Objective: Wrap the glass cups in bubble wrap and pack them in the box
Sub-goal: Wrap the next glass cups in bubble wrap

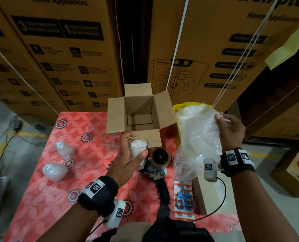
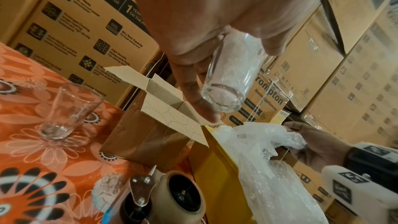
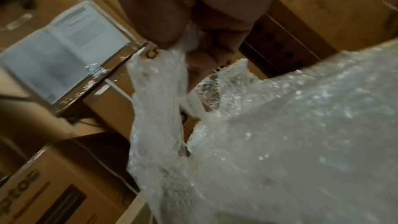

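My left hand (image 1: 127,154) grips a clear glass cup (image 1: 138,152) stuffed with white wrap, held above the table in front of the box; the left wrist view shows the cup (image 2: 228,83) between thumb and fingers. My right hand (image 1: 229,130) pinches the top of a hanging sheet of bubble wrap (image 1: 197,142), lifted out of a yellow bin (image 1: 177,109); the sheet (image 3: 269,134) fills the right wrist view. An open cardboard box (image 1: 140,110) stands at the table's far edge. A bare glass (image 1: 108,140) stands left of it. Two wrapped bundles (image 1: 65,150) (image 1: 54,171) lie further left.
A tape dispenser (image 1: 160,163) lies just right of my left hand. Blue scissors (image 1: 184,198) rest on a sticker sheet near the front right. Big cartons (image 1: 66,49) stacked behind the table wall off the far side. Cables trail on the floor at the left.
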